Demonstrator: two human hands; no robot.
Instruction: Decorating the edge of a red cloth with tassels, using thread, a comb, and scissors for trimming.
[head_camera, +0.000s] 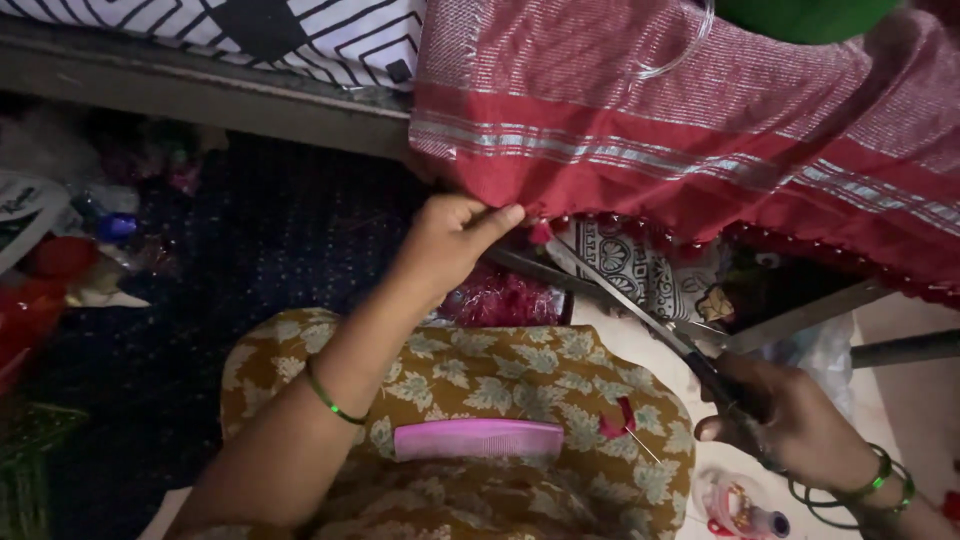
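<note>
A red cloth (640, 130) with silver stripes hangs across the top right, and small red tassels run along its lower edge. My left hand (450, 240) pinches that edge at a red tassel (540, 232). My right hand (790, 420) grips the handles of long scissors (640, 310), whose open blades point up-left and reach the tassel beside my left fingers. A pink comb (478, 439) lies on my lap, which is covered in mustard floral fabric (500, 385). A red thread scrap and a pin (625, 425) rest to the right of the comb.
A black-and-white patterned cloth (300, 30) lies at the top left above a grey ledge (200, 100). Coloured clutter and plastic (60, 260) sit on the dark floor at left. A printed cloth (640, 270) and a pink tassel bundle (500, 298) lie under the red cloth. A small plastic container (740, 510) stands bottom right.
</note>
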